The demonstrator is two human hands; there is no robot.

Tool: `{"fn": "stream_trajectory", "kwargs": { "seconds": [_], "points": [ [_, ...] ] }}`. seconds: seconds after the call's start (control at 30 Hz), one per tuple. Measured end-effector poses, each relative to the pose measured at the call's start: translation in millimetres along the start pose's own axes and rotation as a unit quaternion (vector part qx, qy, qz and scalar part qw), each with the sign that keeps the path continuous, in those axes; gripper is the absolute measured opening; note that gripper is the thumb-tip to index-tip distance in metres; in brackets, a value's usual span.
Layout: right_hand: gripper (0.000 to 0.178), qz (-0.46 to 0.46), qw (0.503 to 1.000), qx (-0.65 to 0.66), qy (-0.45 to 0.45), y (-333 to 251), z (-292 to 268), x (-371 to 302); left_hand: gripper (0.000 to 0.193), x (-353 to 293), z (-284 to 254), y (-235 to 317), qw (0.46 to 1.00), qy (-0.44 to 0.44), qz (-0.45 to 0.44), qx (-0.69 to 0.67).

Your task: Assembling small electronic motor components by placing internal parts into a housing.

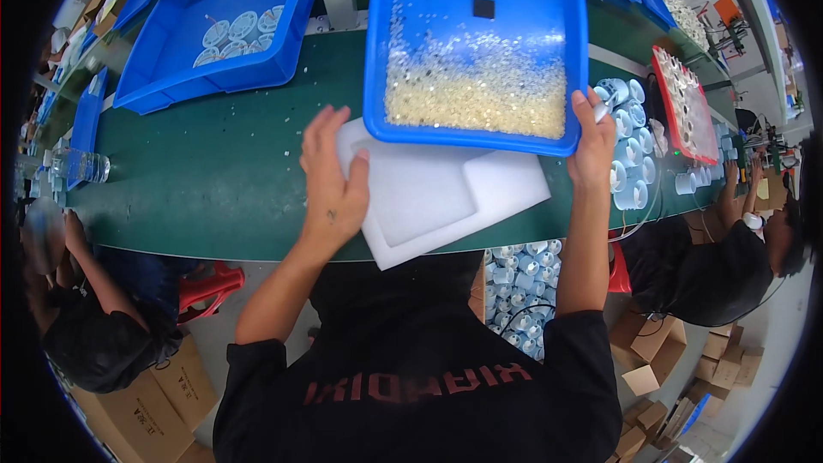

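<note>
A blue tray (480,139) stands in front of me, small cream-coloured pieces heaped along its near side and a dark square farther up. At its near right corner, my right hand (591,141) is closed on the rim. A white foam sheet (429,227) with a stepped, recessed shape lies partly under the tray, its near corner reaching past the table edge. My left hand (334,180) is at the foam's left edge, fingers extended and thumb apart over the foam. Whether it presses on the foam I cannot tell.
A larger blue bin (214,77) with round white parts stands at the far left of the green table (197,180). Light-blue cups (630,154) crowd the right, beside a red tray (686,103). A clear bottle (81,165) lies left. Co-workers sit on both sides.
</note>
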State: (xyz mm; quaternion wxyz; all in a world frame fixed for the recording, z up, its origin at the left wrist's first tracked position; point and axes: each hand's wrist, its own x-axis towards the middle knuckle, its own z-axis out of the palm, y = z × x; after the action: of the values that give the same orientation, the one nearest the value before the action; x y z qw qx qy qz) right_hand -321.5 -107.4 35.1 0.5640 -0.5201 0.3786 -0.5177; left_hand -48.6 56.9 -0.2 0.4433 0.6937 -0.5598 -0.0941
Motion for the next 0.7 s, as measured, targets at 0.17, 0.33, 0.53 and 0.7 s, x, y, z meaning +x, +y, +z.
{"fn": "stream_trajectory", "kwargs": {
  "seconds": [0.17, 0.33, 0.53, 0.7],
  "points": [
    [0.037, 0.014, 0.999, 0.016, -0.035, 3, 15, 5, 0.052, 81, -7, 0, 0.941, 0.029, -0.094, -0.324],
    [0.04, -0.024, 0.999, 0.041, 0.018, 6, 31, -11, 0.053, 111, -4, -1, 0.772, -0.174, -0.252, -0.557],
    [0.04, -0.035, 0.998, -0.026, 0.041, -1, 22, -7, 0.049, 127, 21, 12, 0.796, -0.162, -0.282, -0.51],
    [0.043, -0.028, 0.999, -0.04, 0.0, -3, -1, 6, 0.047, 124, 39, 1, 0.754, -0.153, -0.264, -0.582]
  ]
}}
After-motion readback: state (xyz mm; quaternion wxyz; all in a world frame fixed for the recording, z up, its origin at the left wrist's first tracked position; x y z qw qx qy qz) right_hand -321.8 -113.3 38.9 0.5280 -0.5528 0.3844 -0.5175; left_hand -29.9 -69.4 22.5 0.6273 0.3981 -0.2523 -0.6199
